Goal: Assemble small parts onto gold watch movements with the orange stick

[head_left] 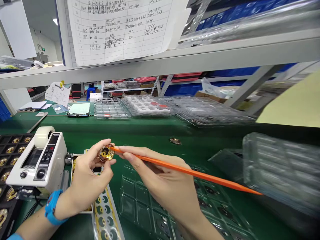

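Observation:
Between the thumb and fingers of my left hand (91, 178) is a small round gold-coloured metal part (107, 154) with a dark opening in it. My right hand (165, 180) grips a long orange pointed stick (190, 171) like a pen. The stick's tip meets the right side of the round part. Under my left hand lies a strip of ring-shaped stickers (106, 213), yellow and black. Beneath my right hand is a clear plastic tray (140, 200) with dark round parts in some compartments. A blue wristband (53, 207) is on my left wrist.
A white tape dispenser (53, 156) stands at left, beside a black tray (6, 146) of gold round parts. Stacked clear trays (280, 166) rise at right. One loose round part (175, 141) lies farther back. A shelf beam (160, 63) crosses above the bench.

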A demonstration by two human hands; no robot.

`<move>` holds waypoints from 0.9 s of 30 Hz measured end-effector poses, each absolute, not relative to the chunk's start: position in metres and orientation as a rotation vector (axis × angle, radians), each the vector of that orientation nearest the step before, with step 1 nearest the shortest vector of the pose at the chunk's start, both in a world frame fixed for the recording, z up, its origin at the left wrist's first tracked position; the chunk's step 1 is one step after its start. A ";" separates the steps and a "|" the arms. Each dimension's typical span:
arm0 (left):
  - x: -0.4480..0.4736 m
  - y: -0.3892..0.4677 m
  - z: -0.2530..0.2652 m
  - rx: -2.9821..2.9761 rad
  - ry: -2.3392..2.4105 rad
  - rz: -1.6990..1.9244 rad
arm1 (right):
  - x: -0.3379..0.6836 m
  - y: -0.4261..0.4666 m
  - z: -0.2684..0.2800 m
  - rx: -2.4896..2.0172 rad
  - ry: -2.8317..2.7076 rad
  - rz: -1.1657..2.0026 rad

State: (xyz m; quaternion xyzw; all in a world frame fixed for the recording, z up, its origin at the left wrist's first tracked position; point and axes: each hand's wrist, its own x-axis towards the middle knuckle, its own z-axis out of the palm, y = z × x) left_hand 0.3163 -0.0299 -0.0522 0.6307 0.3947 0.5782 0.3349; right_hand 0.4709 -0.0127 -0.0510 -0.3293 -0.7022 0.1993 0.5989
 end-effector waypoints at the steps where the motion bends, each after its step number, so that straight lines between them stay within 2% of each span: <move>1: 0.316 -0.030 -0.052 1.640 1.033 1.502 | 0.471 -0.012 -0.050 -0.765 -1.630 0.481; 10: 0.314 -0.025 -0.053 1.556 1.047 1.436 | 0.478 -0.003 -0.050 -0.732 -1.724 0.508; 17: 0.312 -0.021 -0.049 1.477 1.045 1.434 | 0.483 0.004 -0.050 -0.628 -1.687 0.698; 23: 0.313 -0.019 -0.057 1.484 1.073 1.415 | 0.474 0.000 -0.052 -0.704 -1.677 0.458; 27: 0.315 -0.021 -0.056 1.493 1.068 1.405 | 0.471 0.000 -0.056 -0.680 -1.672 0.486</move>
